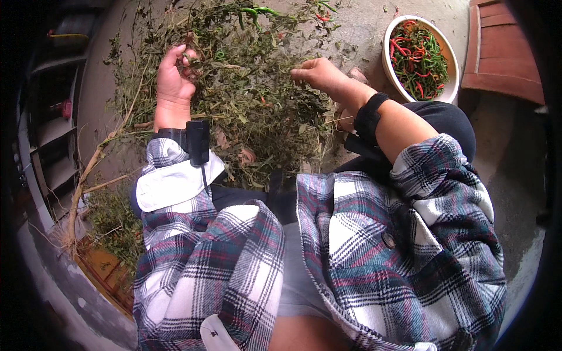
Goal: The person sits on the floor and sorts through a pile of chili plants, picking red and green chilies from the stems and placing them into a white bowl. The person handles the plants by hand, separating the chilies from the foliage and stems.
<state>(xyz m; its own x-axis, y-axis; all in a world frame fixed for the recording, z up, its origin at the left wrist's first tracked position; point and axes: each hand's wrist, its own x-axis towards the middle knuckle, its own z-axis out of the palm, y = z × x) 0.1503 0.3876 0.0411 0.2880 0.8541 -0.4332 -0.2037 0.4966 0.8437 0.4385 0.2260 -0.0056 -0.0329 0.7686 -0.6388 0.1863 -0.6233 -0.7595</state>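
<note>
A tangled heap of uprooted, wilted chili pepper plants [246,92] lies on the floor before me. My left hand [178,72] is at the heap's upper left, palm turned inward, fingers curled among leafy stems; its grip is partly hidden by foliage. Over the right part of the heap, my right hand [318,74] has thumb and fingertips pinched together; whether a bit of stem is between them is too small to tell. Green chilies [259,12] show at the heap's top edge, with a red chili [323,18] to their right.
A white-rimmed basin [387,57] of red and green chilies stands at the upper right, beside a reddish-brown wooden piece [505,52]. A thick bare stem with roots [88,171] lies left, above more plants [114,219]. Dark shelving [52,109] stands far left.
</note>
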